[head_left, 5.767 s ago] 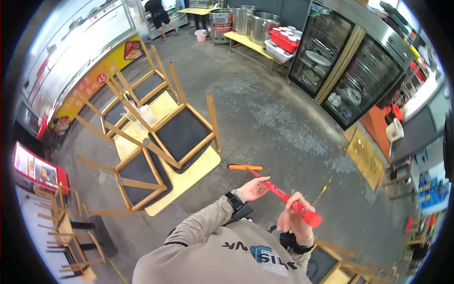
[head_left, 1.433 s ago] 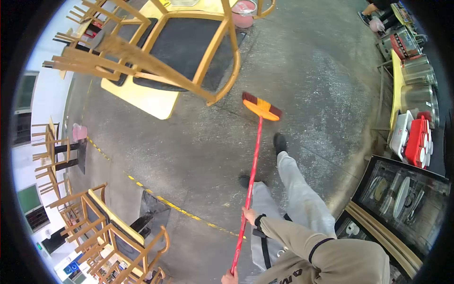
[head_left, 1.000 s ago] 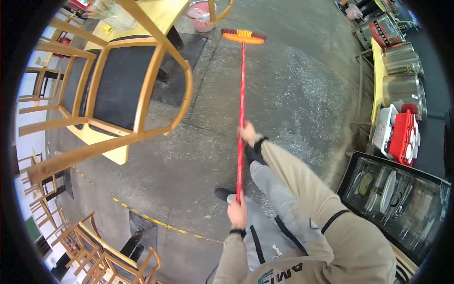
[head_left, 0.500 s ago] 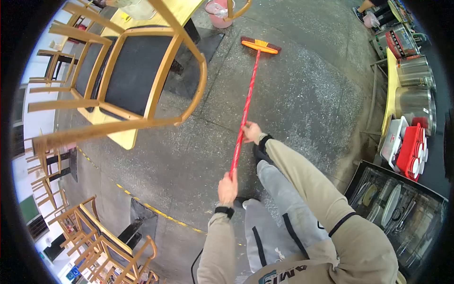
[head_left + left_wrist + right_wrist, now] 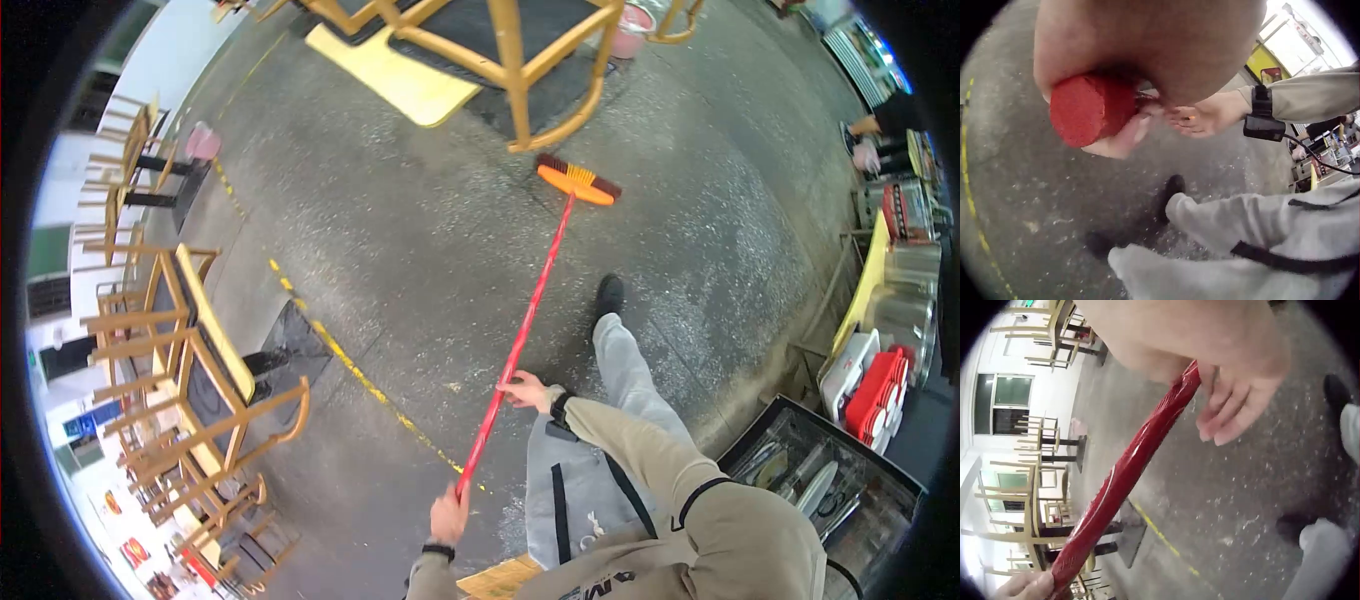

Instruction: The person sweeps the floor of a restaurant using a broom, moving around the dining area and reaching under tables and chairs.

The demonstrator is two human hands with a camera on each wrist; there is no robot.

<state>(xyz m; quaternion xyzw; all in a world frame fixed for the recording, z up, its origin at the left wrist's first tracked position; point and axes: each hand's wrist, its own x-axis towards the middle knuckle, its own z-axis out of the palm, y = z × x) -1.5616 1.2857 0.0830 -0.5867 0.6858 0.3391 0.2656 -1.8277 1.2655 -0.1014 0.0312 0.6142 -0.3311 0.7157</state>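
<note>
A long-handled push broom slants across the head view, its orange head with dark red and yellow bristles down on the floor. My left hand grips the red handle near its upper end. The left wrist view has that blunt red end sticking out of the fist. Lower on the handle, my right hand pinches it. In the right wrist view several fingers of that hand hang loose off the handle.
An upturned chair on a yellow table juts out just beyond the broom head. More tables with upturned chairs line the left. A glass-fronted cabinet and a red crate stand at right. My shoe is near the broom.
Since the earliest frame my hands have traded places on the handle. The broom head went out toward the pink bucket, then came back toward me over the last half second.
</note>
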